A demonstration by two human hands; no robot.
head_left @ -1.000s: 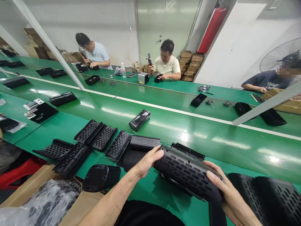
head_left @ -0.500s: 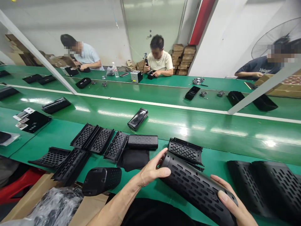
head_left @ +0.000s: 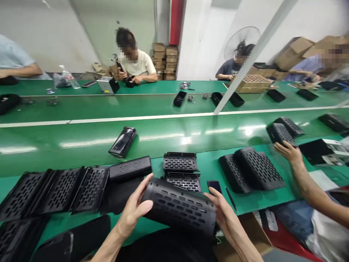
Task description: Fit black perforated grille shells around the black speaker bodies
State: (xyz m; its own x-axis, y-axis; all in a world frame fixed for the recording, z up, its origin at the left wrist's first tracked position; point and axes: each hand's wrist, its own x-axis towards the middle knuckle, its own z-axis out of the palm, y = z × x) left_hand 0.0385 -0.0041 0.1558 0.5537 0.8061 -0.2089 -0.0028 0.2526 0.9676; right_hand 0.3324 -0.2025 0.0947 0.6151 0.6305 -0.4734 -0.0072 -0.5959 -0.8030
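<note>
A black perforated curved shell [head_left: 178, 209] is held between both my hands just above the near edge of the green bench. My left hand [head_left: 135, 209] grips its left end, thumb on the front and fingers behind. My right hand [head_left: 222, 211] is wrapped around its right end. Behind the shell lie two flat black grille panels [head_left: 180, 162], one in front of the other. A dark phone [head_left: 215, 186] and a pen [head_left: 231, 198] rest beside my right hand.
A row of black grilles [head_left: 68, 189] and a black box [head_left: 130, 168] lie at the left. Two domed shells [head_left: 251, 171] sit at the right, where a co-worker's hand [head_left: 289, 151] holds another shell. A wrapped speaker [head_left: 122, 142] lies on the green conveyor [head_left: 174, 133]. People sit opposite.
My view has swung to the right. The shell has turned from slanting to nearly level and come closer, and my right hand has shifted along its right end.
</note>
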